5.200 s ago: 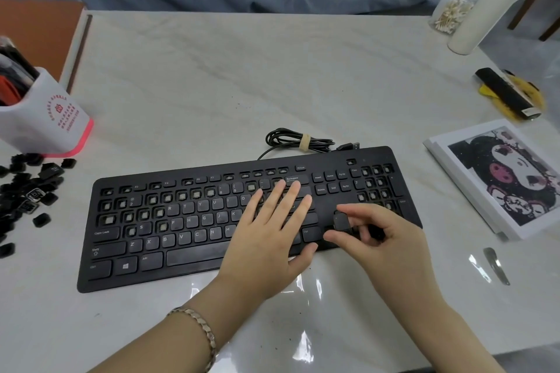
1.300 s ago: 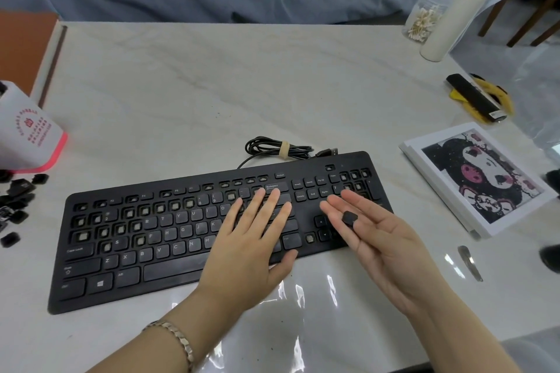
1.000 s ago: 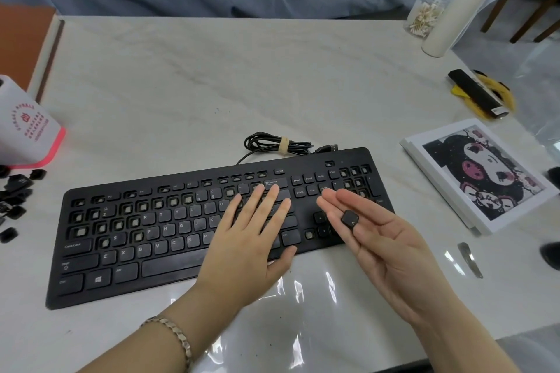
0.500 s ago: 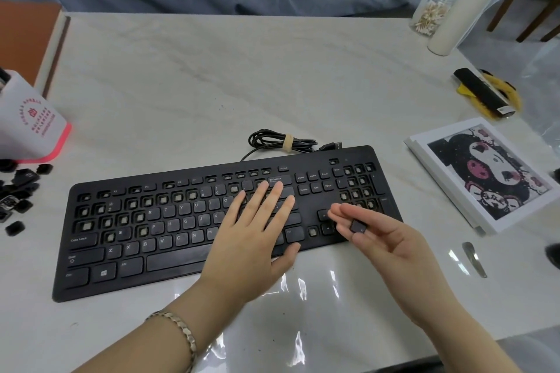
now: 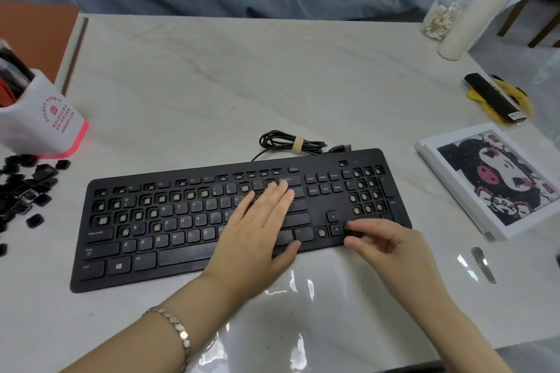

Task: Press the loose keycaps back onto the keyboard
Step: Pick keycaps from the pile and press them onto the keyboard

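Observation:
A black keyboard lies across the middle of the marble table, with many bare switch sockets in its left half and number pad. My left hand rests flat, fingers spread, on its right-centre keys. My right hand is at the arrow cluster, thumb and fingertips pinching a small black keycap over the right-arrow spot, beside the down-arrow key. Whether the cap sits in its socket I cannot tell. A pile of loose black keycaps lies at the table's left edge.
A white and pink pen holder stands behind the keycap pile. The coiled keyboard cable lies behind the keyboard. At right are a cartoon picture card, a metal tool, a black and yellow object, a white bottle and a cotton-swab jar.
My right hand turned from palm-up, where the keycap lay on my fingers, pinched the cap and lowered it onto the arrow cluster. My left hand stayed flat on the keys.

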Demonstrator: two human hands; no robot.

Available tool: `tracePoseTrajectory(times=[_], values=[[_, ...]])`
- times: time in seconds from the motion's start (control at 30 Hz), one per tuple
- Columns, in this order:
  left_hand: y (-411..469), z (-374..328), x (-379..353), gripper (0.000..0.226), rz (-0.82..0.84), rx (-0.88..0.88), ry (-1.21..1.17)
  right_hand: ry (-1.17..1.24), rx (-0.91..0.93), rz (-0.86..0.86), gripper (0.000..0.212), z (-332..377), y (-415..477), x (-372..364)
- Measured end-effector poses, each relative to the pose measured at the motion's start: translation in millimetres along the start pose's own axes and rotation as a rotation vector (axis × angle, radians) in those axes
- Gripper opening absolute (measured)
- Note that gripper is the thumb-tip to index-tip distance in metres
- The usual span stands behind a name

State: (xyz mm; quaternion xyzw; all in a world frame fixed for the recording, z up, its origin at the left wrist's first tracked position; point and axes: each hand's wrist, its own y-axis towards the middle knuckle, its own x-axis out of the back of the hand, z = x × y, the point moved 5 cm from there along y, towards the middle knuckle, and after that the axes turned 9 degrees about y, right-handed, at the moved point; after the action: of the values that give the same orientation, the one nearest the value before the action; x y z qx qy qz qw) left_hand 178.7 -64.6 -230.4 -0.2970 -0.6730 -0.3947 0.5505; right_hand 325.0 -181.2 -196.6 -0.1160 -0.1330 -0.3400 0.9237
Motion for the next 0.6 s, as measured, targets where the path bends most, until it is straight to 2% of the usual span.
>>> tracePoseTrajectory(times=[0.23,0.37,0.5,0.6], values=[[-29.7,65.3,23.9,0.068,-0.007,0.198,0.019,0.075,0.079,0.026,0.025,17.2,0.7,-23.4],[-44.0,98.1,21.7,0.066,0.029,0.297,0.052,0.14,0.064,0.108,0.033,23.4,3.4,-47.8],[-48.3,100.5,16.8,0.063,0.028,0.257,0.093,0.244,0.013,0.126,0.02,28.4,5.7,-73.5],[-48.4,100.3,16.9,0.061,-0.002,0.26,0.078,0.222,0.068,0.08,0.022,29.4,8.3,-86.6]])
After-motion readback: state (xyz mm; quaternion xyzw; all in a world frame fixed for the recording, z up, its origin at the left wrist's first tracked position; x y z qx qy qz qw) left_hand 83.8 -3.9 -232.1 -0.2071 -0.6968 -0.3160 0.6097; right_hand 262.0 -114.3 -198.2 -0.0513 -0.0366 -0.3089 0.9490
